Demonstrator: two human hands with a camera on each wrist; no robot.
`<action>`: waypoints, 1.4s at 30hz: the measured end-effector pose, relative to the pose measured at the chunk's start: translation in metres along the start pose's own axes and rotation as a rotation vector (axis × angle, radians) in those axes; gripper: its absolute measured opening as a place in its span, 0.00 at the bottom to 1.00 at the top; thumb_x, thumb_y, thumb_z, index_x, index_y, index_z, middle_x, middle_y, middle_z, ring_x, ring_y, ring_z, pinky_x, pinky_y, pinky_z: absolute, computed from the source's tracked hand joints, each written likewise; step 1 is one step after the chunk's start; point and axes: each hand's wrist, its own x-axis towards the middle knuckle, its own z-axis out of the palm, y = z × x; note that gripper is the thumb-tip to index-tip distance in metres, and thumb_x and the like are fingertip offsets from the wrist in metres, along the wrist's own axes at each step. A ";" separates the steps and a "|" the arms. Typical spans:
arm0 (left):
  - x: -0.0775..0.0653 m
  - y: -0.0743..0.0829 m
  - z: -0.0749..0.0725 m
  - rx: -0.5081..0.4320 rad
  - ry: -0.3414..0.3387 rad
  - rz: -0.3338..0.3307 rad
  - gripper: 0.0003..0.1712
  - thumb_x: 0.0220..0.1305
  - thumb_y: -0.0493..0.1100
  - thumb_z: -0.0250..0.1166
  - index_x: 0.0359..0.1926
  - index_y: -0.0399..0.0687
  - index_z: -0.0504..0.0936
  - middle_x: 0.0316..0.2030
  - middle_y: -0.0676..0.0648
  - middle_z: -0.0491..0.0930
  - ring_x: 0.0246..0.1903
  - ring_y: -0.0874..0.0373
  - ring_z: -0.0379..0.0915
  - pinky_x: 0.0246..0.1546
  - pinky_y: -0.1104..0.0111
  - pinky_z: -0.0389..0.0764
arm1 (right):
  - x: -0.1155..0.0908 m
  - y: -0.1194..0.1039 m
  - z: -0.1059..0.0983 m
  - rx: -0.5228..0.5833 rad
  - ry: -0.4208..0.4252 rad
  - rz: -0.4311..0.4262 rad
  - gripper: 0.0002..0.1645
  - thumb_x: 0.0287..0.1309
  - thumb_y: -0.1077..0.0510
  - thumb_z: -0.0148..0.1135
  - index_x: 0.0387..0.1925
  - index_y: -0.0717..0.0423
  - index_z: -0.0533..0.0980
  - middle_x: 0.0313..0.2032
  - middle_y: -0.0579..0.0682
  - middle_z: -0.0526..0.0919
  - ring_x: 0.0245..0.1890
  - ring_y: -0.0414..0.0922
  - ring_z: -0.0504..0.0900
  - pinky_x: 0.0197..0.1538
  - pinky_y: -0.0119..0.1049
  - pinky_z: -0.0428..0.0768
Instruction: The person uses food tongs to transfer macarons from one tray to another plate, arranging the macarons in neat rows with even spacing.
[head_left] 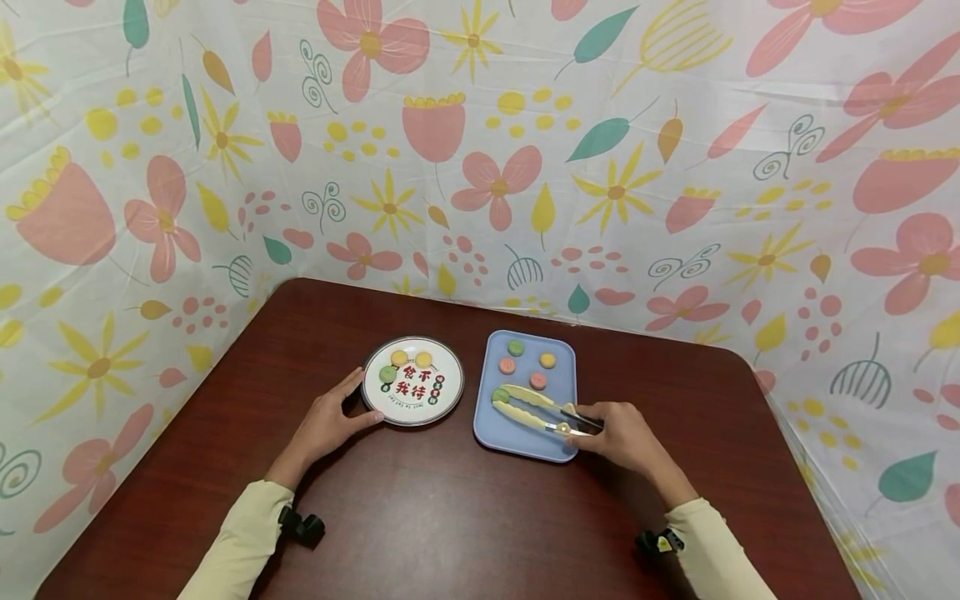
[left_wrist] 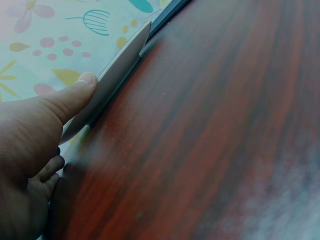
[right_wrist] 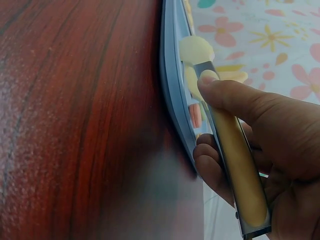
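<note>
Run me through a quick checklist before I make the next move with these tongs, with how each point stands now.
1. Plate steadied: ok, the left hand holds its rim.
2. Tongs in hand: ok, the right hand grips them, over the tray.
3. Green piece between the tongs' tips: ok, it sits there.
4. Firm squeeze on it: cannot tell, the pressure doesn't show.
5. Piece lifted off the tray: cannot tell, the head view looks down on it.
6. Room on the plate: looks ok, two yellow pieces and another green one sit toward the far side.
</note>
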 end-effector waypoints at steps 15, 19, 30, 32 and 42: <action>0.000 0.000 0.000 0.000 -0.002 0.004 0.59 0.57 0.65 0.75 0.79 0.42 0.59 0.78 0.41 0.57 0.77 0.41 0.52 0.70 0.43 0.63 | -0.002 0.002 -0.003 0.014 0.022 -0.006 0.38 0.50 0.42 0.80 0.58 0.60 0.83 0.42 0.51 0.87 0.30 0.42 0.72 0.27 0.31 0.71; 0.000 0.000 0.000 0.004 -0.002 0.005 0.58 0.57 0.64 0.75 0.79 0.43 0.60 0.78 0.41 0.57 0.77 0.41 0.52 0.70 0.43 0.63 | -0.001 0.001 -0.009 0.014 0.042 -0.019 0.38 0.50 0.43 0.81 0.57 0.61 0.83 0.41 0.52 0.87 0.29 0.42 0.73 0.26 0.31 0.72; 0.001 0.000 0.000 0.006 -0.005 0.000 0.58 0.57 0.64 0.74 0.79 0.44 0.59 0.78 0.42 0.56 0.77 0.42 0.52 0.70 0.44 0.63 | 0.013 -0.011 -0.024 0.000 0.039 -0.069 0.37 0.51 0.44 0.80 0.58 0.61 0.83 0.37 0.50 0.87 0.27 0.41 0.72 0.25 0.31 0.70; 0.001 0.001 0.000 0.004 -0.006 0.001 0.58 0.57 0.65 0.75 0.79 0.43 0.60 0.78 0.42 0.56 0.77 0.42 0.52 0.70 0.44 0.63 | 0.018 -0.016 -0.026 -0.002 0.042 -0.078 0.37 0.51 0.44 0.81 0.58 0.60 0.83 0.33 0.48 0.86 0.26 0.41 0.71 0.24 0.31 0.69; 0.000 0.001 -0.001 0.000 -0.009 -0.003 0.58 0.57 0.65 0.74 0.79 0.44 0.59 0.79 0.43 0.56 0.77 0.42 0.51 0.71 0.44 0.63 | 0.046 -0.050 -0.026 -0.018 0.040 -0.182 0.32 0.49 0.46 0.82 0.55 0.56 0.85 0.23 0.44 0.80 0.23 0.40 0.67 0.23 0.31 0.64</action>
